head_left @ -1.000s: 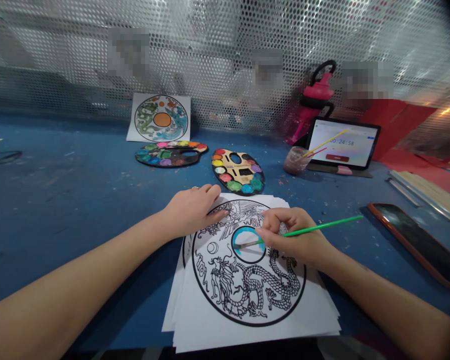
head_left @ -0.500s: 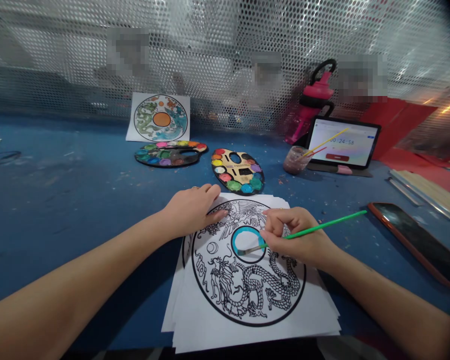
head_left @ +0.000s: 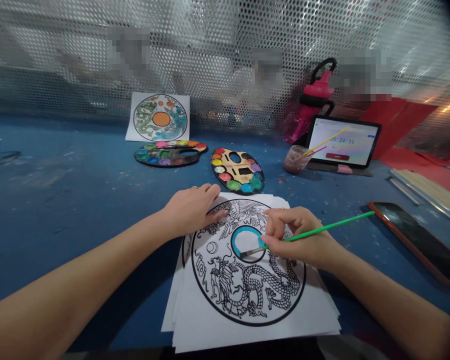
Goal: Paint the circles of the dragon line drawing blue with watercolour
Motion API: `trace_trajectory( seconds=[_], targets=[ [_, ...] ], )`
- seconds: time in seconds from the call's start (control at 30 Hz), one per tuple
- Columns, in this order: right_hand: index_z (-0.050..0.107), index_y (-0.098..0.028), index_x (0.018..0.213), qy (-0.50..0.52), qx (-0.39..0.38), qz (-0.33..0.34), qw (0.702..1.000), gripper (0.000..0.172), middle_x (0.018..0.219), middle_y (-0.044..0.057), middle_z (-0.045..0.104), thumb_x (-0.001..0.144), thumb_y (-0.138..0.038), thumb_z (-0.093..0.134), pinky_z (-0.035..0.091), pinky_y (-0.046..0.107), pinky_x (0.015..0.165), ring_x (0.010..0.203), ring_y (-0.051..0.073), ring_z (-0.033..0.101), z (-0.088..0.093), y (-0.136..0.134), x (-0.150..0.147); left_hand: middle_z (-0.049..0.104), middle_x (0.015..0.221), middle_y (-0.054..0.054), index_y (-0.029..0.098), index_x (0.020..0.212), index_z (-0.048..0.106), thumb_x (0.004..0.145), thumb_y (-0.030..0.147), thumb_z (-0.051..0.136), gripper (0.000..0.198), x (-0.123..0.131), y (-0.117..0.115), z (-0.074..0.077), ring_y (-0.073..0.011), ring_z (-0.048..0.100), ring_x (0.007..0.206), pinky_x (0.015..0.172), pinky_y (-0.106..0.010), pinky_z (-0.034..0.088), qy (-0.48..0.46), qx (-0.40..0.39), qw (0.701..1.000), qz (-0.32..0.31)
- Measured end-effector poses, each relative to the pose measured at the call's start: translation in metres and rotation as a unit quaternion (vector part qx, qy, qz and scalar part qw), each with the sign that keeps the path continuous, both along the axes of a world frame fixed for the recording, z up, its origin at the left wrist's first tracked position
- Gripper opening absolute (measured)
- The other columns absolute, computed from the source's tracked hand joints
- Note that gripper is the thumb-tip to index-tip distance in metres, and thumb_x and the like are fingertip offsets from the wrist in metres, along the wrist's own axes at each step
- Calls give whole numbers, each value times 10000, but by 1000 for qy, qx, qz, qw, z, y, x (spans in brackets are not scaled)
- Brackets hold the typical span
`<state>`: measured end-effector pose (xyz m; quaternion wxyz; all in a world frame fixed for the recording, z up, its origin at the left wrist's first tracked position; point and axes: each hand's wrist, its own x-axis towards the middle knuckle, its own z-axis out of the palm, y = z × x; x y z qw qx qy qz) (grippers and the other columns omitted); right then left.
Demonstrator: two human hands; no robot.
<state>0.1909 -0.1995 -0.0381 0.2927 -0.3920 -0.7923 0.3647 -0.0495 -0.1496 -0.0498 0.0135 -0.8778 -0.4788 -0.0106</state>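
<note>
My right hand (head_left: 298,235) pinches a green-handled paintbrush (head_left: 330,226), its bristles on the lower left of the small centre circle. Blue paint rings much of that circle's inner edge, with white in the middle. The circle belongs to a printed line drawing (head_left: 251,285) of a dragon and a bird, on the top sheet of a paper stack. At the upper left of the sheet, my left hand (head_left: 193,210) lies flat with its fingers stretched out, holding nothing. Two paint palettes (head_left: 240,170) with several colours lie beyond the hands.
A coloured picture (head_left: 159,117) leans on the perforated metal screen (head_left: 217,55). Right of it are a pink bottle (head_left: 317,92), a cup of murky water (head_left: 295,161) with thin sticks, and a tablet (head_left: 343,140) showing a timer. A phone (head_left: 416,242) lies at the right.
The brush tip has shifted slightly right and down along the circle's lower edge, and its handle end has moved right. My left hand stays in place.
</note>
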Motion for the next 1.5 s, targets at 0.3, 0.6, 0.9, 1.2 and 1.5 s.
trace_trajectory(
  seconds=[0.3,0.6,0.9,1.2,1.5],
  targets=[
    [357,-179,526,-17,-20,27,999,329,574,-44,513,716,-106,617,444,297,656,550,87,451,2,-1,0,589,933,-64,201,928,422,889,542,379,346,0,0,1,-253,601,753,495,-292,350,-1,9,1000,-3],
    [379,-185,554,-2,-21,21,1000,318,605,-35,531,735,-155,639,447,313,703,582,99,475,5,-2,1,592,929,-59,195,932,416,896,531,381,339,0,-1,0,-254,607,760,501,-297,355,1,20,1000,-10],
    [354,-181,551,3,-21,28,999,328,609,-44,516,732,-116,620,433,332,762,587,93,449,5,-1,4,588,921,-53,198,924,399,896,531,385,334,-2,1,-3,-238,603,739,470,-271,296,-2,17,1000,-10],
    [316,-180,549,-1,-16,36,999,346,580,-56,480,725,-70,592,425,304,718,554,80,411,4,-1,5,590,924,-56,196,934,404,896,537,377,344,0,1,-2,-242,601,739,471,-275,285,0,23,1000,-11],
    [287,-176,541,-7,9,41,999,367,564,-62,472,697,-37,589,416,307,743,551,78,401,4,-1,4,584,912,-51,197,934,404,895,538,378,345,0,1,-3,-242,598,735,469,-280,289,1,22,1000,-12]
  ],
)
